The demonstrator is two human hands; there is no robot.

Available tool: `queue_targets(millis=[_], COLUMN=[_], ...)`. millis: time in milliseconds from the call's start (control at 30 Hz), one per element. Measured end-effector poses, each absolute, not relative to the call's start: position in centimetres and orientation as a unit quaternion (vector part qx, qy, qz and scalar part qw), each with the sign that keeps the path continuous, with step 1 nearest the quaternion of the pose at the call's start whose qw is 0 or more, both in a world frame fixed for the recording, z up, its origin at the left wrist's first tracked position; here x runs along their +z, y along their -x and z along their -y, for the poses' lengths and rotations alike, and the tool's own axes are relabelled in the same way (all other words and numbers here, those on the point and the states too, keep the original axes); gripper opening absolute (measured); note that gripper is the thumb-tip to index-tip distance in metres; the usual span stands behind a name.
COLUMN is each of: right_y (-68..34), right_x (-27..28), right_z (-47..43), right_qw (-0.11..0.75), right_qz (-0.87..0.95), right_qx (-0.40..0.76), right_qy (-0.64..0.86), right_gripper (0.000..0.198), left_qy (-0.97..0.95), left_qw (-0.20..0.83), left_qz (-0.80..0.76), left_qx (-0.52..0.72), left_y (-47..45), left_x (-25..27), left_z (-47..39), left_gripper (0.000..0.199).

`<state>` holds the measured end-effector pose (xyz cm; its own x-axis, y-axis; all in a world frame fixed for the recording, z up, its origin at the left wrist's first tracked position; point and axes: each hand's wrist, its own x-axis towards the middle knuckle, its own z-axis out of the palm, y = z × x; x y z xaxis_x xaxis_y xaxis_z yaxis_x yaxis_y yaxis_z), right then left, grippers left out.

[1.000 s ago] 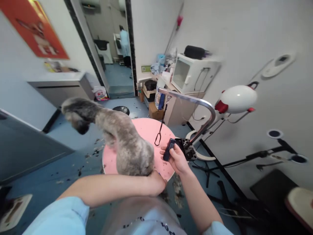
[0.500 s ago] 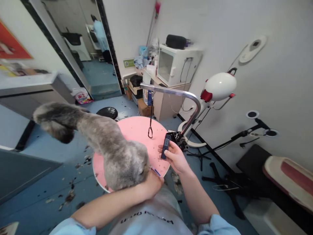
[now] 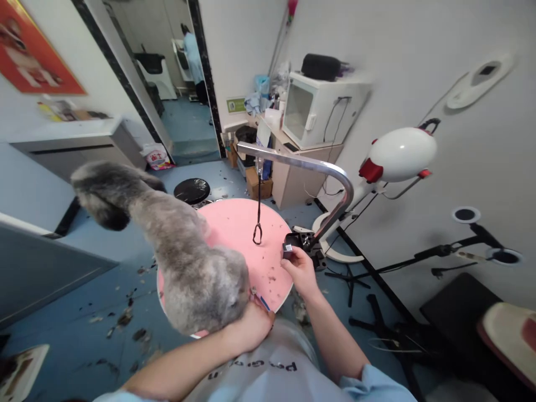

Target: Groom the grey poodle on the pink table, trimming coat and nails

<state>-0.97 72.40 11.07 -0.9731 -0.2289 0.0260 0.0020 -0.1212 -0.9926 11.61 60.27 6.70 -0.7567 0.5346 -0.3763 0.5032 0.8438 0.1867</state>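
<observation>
Grey, fluffy dog (image 3: 201,279): on round pink tabletop (image 3: 234,218). Your left hand (image 3: 254,324): at its rump, hold impossible to tell; slim blue tool (image 3: 263,302) beside. Your right hand (image 3: 303,273): closed on small, dark, oblong device (image 3: 287,252), newly tipped end-on, so likely unreadable.

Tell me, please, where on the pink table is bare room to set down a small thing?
On the table, the barest patch is the far part between the dog and the hanging loop. It is crowded nearer: hair bits lie between the left hand and the right hand, which holds a dark device.
</observation>
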Motion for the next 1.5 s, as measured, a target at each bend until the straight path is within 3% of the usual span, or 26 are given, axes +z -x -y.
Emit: queue_targets(millis=[500, 733, 1000, 1300, 1500], right_y=[2.6, 2.7, 2.6, 2.3, 2.3], right_x=[11.0, 11.3, 10.4, 11.5, 11.5], right_z=[-73.3, -73.2, -73.4, -73.7, -74.0], right_qw=[0.017, 0.144, 0.100, 0.086, 0.115], right_qz=[-0.658, -0.618, -0.600, -0.614, -0.633], right_qx=[-0.724, -0.765, -0.793, -0.782, -0.761], right_qy=[0.205, 0.113, 0.035, 0.063, 0.077], right_gripper=[0.024, 0.024, 0.012, 0.037, 0.036], left_qy=[-0.228, -0.221, -0.227, -0.212, -0.215], left_qw=[0.214, 0.196, 0.190, 0.243, 0.241], left_qz=[-0.950, -0.955, -0.955, -0.946, -0.946], left_qx=[0.015, 0.020, 0.025, 0.021, 0.028], left_y=[-10.4, -10.4, -10.3, -9.7, -9.8], left_x=[5.2, 4.6, 4.6, 6.1, 6.2], left_z=[-61.6, -61.6, -61.6, -62.2, -62.2], left_gripper=[0.030, 0.029, 0.028, 0.028, 0.026])
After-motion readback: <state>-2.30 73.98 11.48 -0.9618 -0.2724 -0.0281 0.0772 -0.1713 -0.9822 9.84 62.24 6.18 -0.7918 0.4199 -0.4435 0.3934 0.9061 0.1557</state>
